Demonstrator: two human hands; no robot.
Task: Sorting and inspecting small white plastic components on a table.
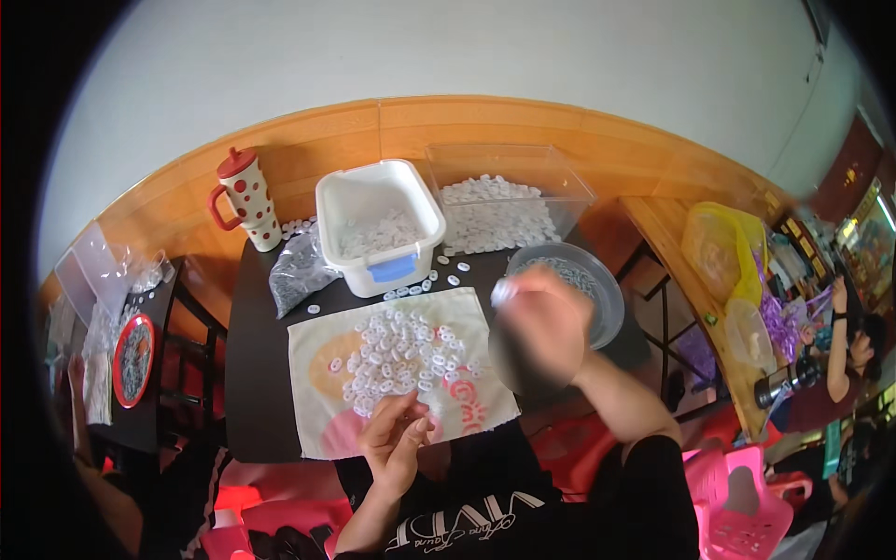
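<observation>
Small white oval plastic pieces (401,359) lie heaped on a printed cloth mat (317,411) spread over the black table (257,317). The left hand (397,439) rests at the near edge of that heap, fingers curled and closed on one or two of the pieces. The right hand (541,327) is raised to the right of the heap and motion-blurred; a small white piece seems pinched at its fingertips, but how far it is closed cannot be told.

Just beyond the right hand stands a round clear plastic bowl (607,299) holding a layer of small pale pieces. Beyond the left hand sits a white rectangular plastic tub with a blue latch (378,224), partly filled with like pieces, and further right a clear rectangular plastic bin (509,201) holding many more. A grey plastic bag (299,271) of dark small parts lies left of the tub; a red-dotted white lidded mug (245,201) stands behind it.

Judgement: work is partway along. The bowl is only partly filled, and a large heap remains on the mat, with loose pieces scattered near the tub
</observation>
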